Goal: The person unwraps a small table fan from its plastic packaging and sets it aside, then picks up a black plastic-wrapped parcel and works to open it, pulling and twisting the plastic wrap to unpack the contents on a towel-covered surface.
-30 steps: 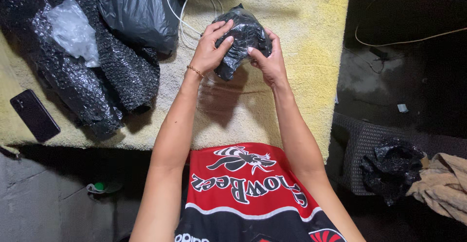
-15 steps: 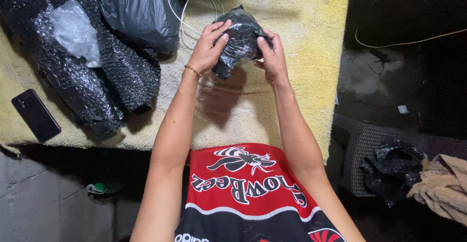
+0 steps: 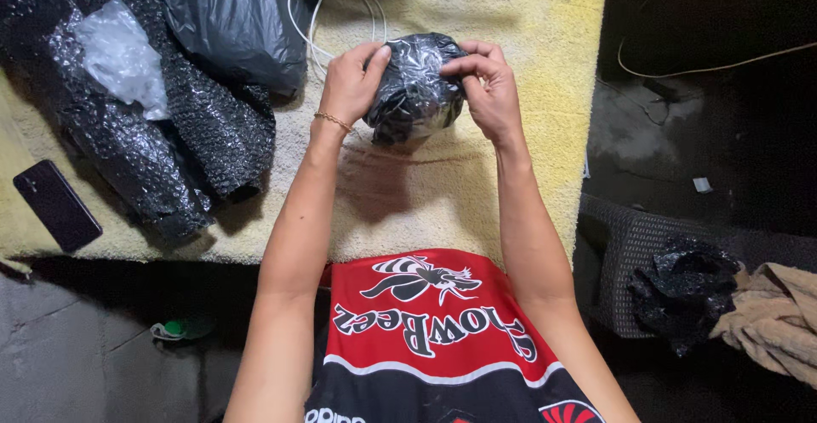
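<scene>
I hold a rounded bundle wrapped in shiny black plastic above a yellow towel-covered surface. My left hand grips its left side, a thin gold bracelet on the wrist. On the right side my right hand clasps the bundle, with the fingers curled over its top edge. What is inside the wrap is hidden.
A long sheet of black bubble wrap with a clear plastic piece lies at the left, beside a black plastic bag. A dark phone rests near the left edge. White cables lie at the top. A basket holding black plastic and beige cloth stand right.
The bundle has been turned and pressed a little between both hands; my right fingers now lie further over its top. Hands stay in about the same place.
</scene>
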Tool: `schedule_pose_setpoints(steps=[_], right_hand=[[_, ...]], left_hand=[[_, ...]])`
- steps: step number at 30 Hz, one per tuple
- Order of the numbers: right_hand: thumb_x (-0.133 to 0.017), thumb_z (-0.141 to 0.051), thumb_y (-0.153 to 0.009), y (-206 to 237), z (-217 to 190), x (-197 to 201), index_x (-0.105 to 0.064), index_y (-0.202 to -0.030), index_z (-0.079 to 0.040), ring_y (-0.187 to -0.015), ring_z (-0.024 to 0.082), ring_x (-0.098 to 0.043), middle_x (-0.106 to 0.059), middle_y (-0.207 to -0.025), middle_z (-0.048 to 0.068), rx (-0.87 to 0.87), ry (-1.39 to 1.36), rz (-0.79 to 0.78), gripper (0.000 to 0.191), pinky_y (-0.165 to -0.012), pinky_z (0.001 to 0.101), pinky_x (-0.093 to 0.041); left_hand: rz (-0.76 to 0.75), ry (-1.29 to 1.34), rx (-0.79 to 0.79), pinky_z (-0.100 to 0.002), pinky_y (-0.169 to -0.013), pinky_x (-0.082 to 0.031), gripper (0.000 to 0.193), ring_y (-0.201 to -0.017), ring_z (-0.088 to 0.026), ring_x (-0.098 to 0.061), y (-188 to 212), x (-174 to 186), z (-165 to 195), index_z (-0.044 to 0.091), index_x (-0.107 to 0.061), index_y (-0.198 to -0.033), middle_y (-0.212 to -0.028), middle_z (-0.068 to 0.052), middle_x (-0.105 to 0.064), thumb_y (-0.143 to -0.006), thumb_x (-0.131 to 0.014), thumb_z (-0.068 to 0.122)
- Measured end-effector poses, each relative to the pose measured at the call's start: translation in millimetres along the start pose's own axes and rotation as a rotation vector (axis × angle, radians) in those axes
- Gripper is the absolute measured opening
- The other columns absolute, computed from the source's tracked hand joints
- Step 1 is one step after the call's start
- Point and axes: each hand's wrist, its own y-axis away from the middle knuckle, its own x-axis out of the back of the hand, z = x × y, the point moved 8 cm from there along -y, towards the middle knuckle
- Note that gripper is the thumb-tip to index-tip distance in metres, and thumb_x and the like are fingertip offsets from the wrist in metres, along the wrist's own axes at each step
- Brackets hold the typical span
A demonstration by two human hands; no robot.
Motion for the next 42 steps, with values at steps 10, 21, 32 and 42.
schedule_pose_setpoints(steps=[10,21,32,42], right_hand=[[-0.080,-0.010,-0.088,2.2,-16.9,0.0,-0.076,-0.104,-0.005,-0.132,0.026,-0.051,-0.058,-0.126,0.015,-0.035,0.132,0.002,0.017,-0.114,0.0393,-0.040],[-0.070,0.001,-0.093,2.1,2.8,-1.1,-0.075,-0.104,-0.007,-0.134,0.022,-0.051,-0.055,-0.133,0.012,-0.074,-0.028,-0.025,0.014,-0.112,0.0345,-0.044],[-0.061,0.004,-0.098,2.0,4.8,-3.9,-0.077,-0.102,-0.006,-0.130,0.021,-0.055,-0.054,-0.136,0.012,-0.076,0.007,-0.001,0.020,-0.109,0.0332,-0.049],[-0.061,0.006,-0.097,5.2,-4.9,-8.7,-0.077,-0.114,-0.006,-0.130,0.021,-0.056,-0.048,-0.144,0.014,-0.051,0.010,-0.058,0.025,-0.107,0.0309,-0.052]], left_hand=[[-0.103,0.066,-0.171,-0.040,-0.109,-0.049,0.054,-0.124,-0.031,-0.061,9.4,2.9,40.4,0.009,-0.073,-0.125,-0.127,-0.015,-0.063,-0.081,-0.093,0.033],[-0.181,0.125,-0.110,-0.036,-0.106,-0.051,0.047,-0.118,-0.027,-0.063,4.6,-10.2,15.1,0.007,-0.073,-0.126,-0.124,-0.013,-0.061,-0.085,-0.087,0.026],[-0.118,0.128,-0.077,-0.035,-0.107,-0.049,0.044,-0.119,-0.027,-0.062,4.0,-11.9,13.0,0.007,-0.074,-0.122,-0.122,-0.013,-0.061,-0.080,-0.084,0.020],[-0.062,0.138,0.013,-0.034,-0.105,-0.051,0.046,-0.118,-0.026,-0.064,2.2,-12.6,4.6,0.010,-0.076,-0.119,-0.123,-0.013,-0.063,-0.075,-0.085,0.020]])
